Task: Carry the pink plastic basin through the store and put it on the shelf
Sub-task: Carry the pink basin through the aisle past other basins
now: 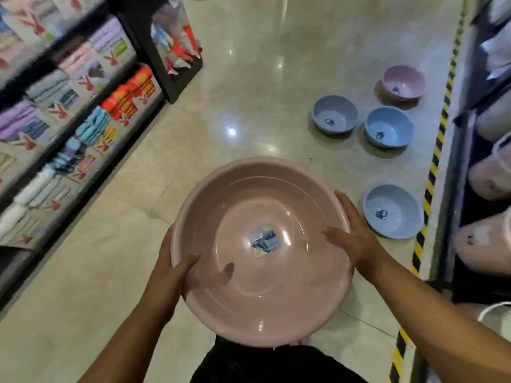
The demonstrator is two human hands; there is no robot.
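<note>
The glossy beige floor (249,64) is filling most of the frame, with a yellow-and-black striped line (437,145) running down its right side. At the left edge, dark shelves (41,87) are carrying folded towels in purple, pink, orange and blue, blurred. At the right edge, another dark shelf (470,244) is holding pale pink plastic goods that I cannot make out clearly.

I am holding the pink plastic basin (262,294) in the lower centre of the frame, above the floor and in front of my body, its open side facing up. My left hand (168,275) is clamping the basin's left rim, thumb lying inside the wall and fingers hidden beneath. My right hand (356,233) is gripping the right rim, thumb reaching inside and fingers wrapping the outer edge.

Four smaller basins are sitting on the floor at right: a grey-blue one (392,211) nearest my right hand, a blue one (388,127), a lavender one (335,114), and a pink one (403,82) farthest up.

A small blue-and-white label (264,241) is sticking to the bottom of my basin.
</note>
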